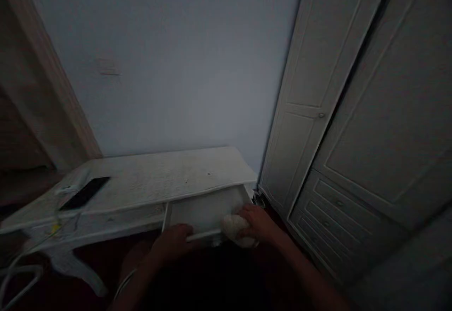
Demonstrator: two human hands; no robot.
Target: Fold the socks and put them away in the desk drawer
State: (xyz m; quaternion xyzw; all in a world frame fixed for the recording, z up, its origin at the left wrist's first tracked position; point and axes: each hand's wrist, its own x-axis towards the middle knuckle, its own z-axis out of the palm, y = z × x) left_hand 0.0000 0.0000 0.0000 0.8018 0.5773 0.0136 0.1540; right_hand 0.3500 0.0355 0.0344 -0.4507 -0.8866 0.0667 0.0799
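A white drawer [201, 212] is pulled out from the white desk [158, 174], and nothing shows on the visible part of its floor. My left hand [175, 236] grips the drawer's front edge near the left corner, its fingers curled over the rim. In my right hand [254, 219] is a crumpled pale cloth [236, 228], bunched over the drawer's front edge by the right corner. Dim light and some blur hide the exact finger positions.
A black phone [84, 192] lies on the desk's left end, with a white cable [31, 252] hanging nearby. To the right stands a pale wardrobe [310, 90] with small drawers [332, 221] low down. Dark cords [259, 200] lie between desk and wardrobe.
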